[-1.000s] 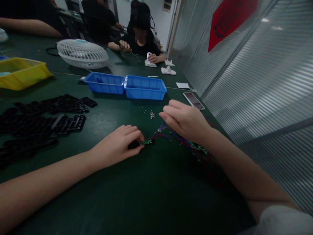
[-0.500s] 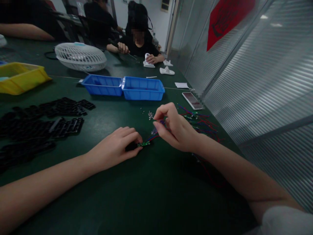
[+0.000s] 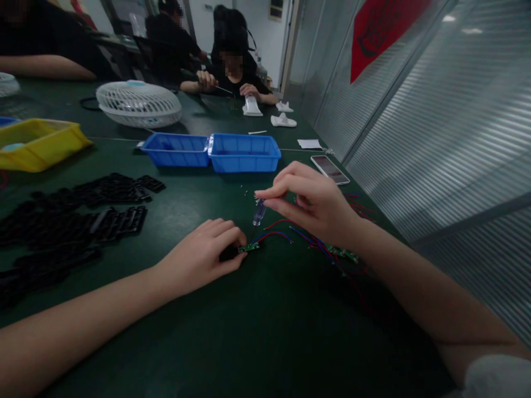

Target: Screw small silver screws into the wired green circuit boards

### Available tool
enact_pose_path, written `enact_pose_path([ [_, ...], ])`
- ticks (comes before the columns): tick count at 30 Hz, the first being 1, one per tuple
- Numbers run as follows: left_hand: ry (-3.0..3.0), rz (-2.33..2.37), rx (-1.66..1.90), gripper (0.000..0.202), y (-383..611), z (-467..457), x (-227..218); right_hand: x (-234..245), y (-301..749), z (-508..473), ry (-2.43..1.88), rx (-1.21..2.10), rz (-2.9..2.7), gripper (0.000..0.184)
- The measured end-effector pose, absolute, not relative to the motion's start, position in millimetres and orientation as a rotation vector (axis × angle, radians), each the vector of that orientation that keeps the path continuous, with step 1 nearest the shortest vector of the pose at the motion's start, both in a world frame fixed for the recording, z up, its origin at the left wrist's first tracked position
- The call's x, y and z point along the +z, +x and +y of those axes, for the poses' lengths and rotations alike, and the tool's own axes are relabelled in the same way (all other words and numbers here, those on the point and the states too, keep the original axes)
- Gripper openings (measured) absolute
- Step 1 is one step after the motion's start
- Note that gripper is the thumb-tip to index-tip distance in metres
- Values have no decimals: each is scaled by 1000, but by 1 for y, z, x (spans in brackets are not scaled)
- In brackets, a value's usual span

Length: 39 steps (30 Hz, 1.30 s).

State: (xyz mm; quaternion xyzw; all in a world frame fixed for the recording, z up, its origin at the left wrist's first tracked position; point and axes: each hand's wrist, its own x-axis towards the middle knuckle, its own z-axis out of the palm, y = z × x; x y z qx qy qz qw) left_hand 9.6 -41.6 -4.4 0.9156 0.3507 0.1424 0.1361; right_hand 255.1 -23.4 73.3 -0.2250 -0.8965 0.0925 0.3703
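Observation:
Between the thumb and fingers of my left hand [image 3: 211, 249] is a small green circuit board [image 3: 250, 247], low over the table, with red and blue wires running off to the right. A black part seems to lie under the board, mostly hidden. My right hand [image 3: 313, 202] pinches the top of a small screwdriver [image 3: 259, 213] with a clear purplish handle. Its shaft points down at the board; whether the tip touches a screw is too small to tell. Small loose screws [image 3: 246, 193] lie just behind the screwdriver. More wired circuit boards [image 3: 342, 254] lie below my right wrist.
Rows of black plastic parts [image 3: 120, 221] cover the left side. Two blue bins [image 3: 244, 161], a yellow bin [image 3: 45, 160] and a white fan cage [image 3: 139, 105] stand farther back. A phone [image 3: 331, 169] lies near the right edge. Across the table a co-worker handles a white part [image 3: 251, 106].
My right hand has brought the screwdriver more upright over the board, its fingers now at the handle's top. The co-worker's white part has been tilted.

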Motion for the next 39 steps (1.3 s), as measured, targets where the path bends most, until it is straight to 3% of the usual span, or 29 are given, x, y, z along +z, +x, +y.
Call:
enact_pose_path([
  [6, 2643, 1009, 422, 12, 9, -40, -6, 87, 254, -35, -781, 168, -2472, 17],
  [13, 2596, 1000, 393, 15, 11, -41, -4, 78, 239, -59, -1114, -329, -2572, 44],
  [16, 2596, 1003, 416, 13, 11, -40, -6, 74, 239, -56, -1295, -389, -2515, 52],
  [19, 2593, 996, 424, 12, 10, -39, -9, 71, 244, -44, -1234, -220, -2504, 45],
  [24, 2577, 990, 420, 13, 11, -38, -11, 67, 257, -20, -680, 482, -2486, 32],
  [27, 2571, 990, 428, 13, 11, -38, -11, 66, 260, -15, -607, 686, -2351, 16],
  [34, 2571, 998, 419, 12, 11, -39, -8, 67, 255, -21, -694, 356, -2282, 11],
  [39, 2574, 999, 395, 12, 12, -40, -5, 70, 254, -23, -681, 316, -2309, 16],
])
